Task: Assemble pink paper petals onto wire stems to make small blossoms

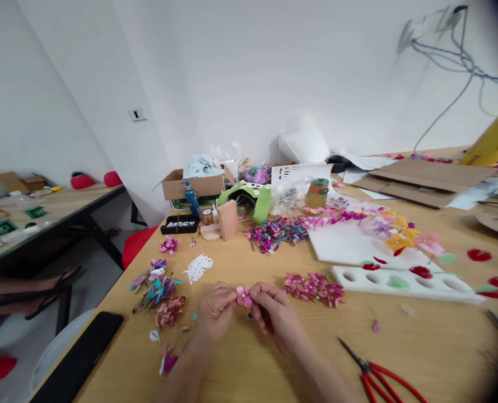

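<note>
A small pink flower (244, 295) with a pale centre sat pinched between both hands above the near middle of a wooden table (420, 347). The left hand (215, 314) gripped it from the left with thumb and fingertips, and the right hand (274, 313) gripped it from the right the same way. Whatever hung below the flower was hidden by the fingers; a dark bit showed beneath it, too blurred to identify.

Just right of the flower lay a heap of magenta flowers (315, 287), and beyond that a white tray with round wells (404, 280) holding red and green petals. Red-handled scissors (383, 375) lay nearer than the flower, to its right, cut off by the picture's lower edge. Left of the flower were pink and teal flower clusters (158, 288) and a white paper cutting (198, 267). A black phone (78, 364) lay far left at the table edge, partly cut off.

Behind the flower stood a wooden block (228, 219), a blue pump bottle (191, 198) and an open cardboard box (192, 184). Labels on the bottle and on a yellow jar (317, 193) were too small to read.
</note>
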A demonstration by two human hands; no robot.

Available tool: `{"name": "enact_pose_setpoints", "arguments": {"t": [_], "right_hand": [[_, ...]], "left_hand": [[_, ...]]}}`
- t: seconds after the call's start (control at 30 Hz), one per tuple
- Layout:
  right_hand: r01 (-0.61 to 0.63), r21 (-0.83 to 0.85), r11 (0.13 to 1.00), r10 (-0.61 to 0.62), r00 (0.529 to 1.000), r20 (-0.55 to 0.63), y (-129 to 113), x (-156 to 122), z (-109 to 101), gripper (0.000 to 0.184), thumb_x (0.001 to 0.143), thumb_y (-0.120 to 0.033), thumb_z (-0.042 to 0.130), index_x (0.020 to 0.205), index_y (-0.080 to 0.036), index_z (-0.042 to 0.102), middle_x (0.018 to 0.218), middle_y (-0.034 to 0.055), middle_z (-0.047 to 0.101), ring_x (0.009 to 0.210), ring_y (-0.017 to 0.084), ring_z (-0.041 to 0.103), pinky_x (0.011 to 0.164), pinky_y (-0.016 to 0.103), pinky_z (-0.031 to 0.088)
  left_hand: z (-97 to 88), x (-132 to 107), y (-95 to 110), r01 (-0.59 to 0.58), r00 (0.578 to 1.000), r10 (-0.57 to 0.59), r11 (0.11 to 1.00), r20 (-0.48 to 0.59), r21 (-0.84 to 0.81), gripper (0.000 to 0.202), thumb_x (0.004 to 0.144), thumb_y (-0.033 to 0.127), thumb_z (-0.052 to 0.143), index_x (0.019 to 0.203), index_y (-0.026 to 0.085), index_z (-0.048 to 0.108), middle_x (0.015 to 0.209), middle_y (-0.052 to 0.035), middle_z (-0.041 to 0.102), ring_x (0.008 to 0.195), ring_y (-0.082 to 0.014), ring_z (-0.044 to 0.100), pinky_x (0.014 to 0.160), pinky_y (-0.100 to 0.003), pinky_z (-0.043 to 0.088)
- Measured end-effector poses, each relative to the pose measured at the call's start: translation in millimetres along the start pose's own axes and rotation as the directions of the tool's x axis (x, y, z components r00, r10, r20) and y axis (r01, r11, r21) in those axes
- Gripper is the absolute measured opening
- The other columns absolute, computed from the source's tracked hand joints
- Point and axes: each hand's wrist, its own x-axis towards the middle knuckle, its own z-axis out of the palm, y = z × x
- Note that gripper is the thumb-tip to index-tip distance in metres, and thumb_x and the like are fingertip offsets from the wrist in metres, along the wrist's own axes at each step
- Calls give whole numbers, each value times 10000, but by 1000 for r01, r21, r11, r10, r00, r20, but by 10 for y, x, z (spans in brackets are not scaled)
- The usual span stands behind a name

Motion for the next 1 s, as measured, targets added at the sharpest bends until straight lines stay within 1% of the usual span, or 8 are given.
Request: {"name": "enact_pose_setpoints", "arguments": {"t": [0.27, 0.33, 0.4, 0.5, 0.6, 0.67, 0.83, 1.0], "right_hand": [[-36, 19, 999, 36, 999, 1, -19, 6, -9, 288, 659, -403, 675, 596, -153, 547, 388, -61, 460, 294, 39, 316, 296, 170, 167], [-31, 13, 999, 31, 999, 10, -10, 10, -11, 299, 665, -414, 674, 595, -154, 544, 390, -60, 458, 294, 41, 315, 295, 172, 167], [-13, 17, 1000, 13, 1000, 6, -2, 18, -17, 318, 676, -436, 671, 601, -160, 532, 404, -58, 463, 302, 45, 324, 298, 173, 189], [33, -59, 998, -35, 999, -33, -1, 40, -37, 357, 698, -500, 651, 653, -164, 537, 431, -64, 463, 315, 52, 351, 307, 174, 218], [60, -255, 965, -72, 997, -35, -6, 56, -54, 419, 697, -574, 623, 716, -158, 570, 431, -75, 445, 315, 56, 357, 315, 176, 238], [55, -345, 937, -58, 998, 2, -4, 55, -54, 442, 696, -596, 609, 736, -157, 579, 427, -75, 447, 314, 57, 347, 322, 180, 248], [66, -426, 903, -16, 993, 120, 25, 32, -30, 433, 719, -586, 595, 771, -156, 584, 429, -71, 453, 329, 58, 331, 352, 189, 240], [203, -478, 854, -133, 975, 176, 37, -6, 15, 346, 791, -510, 558, 702, -178, 521, 484, -59, 432, 405, 80, 356, 410, 209, 276]], "left_hand": [[-10, 15, 49, 11, 1000, -12, 1000, 23, 18, 247, 869, 249, 499, 797, 215, 733, 668, -60, 674, 659, -197, 572, 665, -336, 435], [-3, 23, 61, 40, 999, -39, 999, 7, -29, 228, 853, 271, 532, 791, 214, 744, 650, -55, 676, 650, -191, 570, 664, -332, 441], [14, 29, 57, 134, 990, -139, 979, -24, -155, 191, 816, 301, 593, 782, 204, 754, 680, -57, 692, 682, -190, 587, 698, -335, 457], [48, 36, 25, 324, 913, -402, 818, -69, -475, 167, 719, 324, 707, 777, 178, 763, 771, -75, 707, 783, -204, 618, 774, -358, 479], [72, 41, -3, 377, 834, -550, 628, -46, -681, 193, 632, 303, 782, 767, 167, 765, 854, -86, 689, 869, -213, 610, 833, -376, 478], [83, 40, -10, 376, 831, -557, 581, -16, -722, 197, 607, 294, 800, 758, 172, 767, 895, -85, 672, 913, -216, 596, 872, -384, 463], [114, 27, -5, 393, 836, -547, 555, 34, -734, 177, 617, 284, 797, 769, 198, 771, 895, -71, 648, 949, -206, 571, 900, -360, 429], [88, 20, 14, 378, 865, -497, 558, 68, -739, 156, 628, 285, 792, 764, 210, 772, 853, -57, 611, 879, -180, 558, 817, -318, 441]]}}
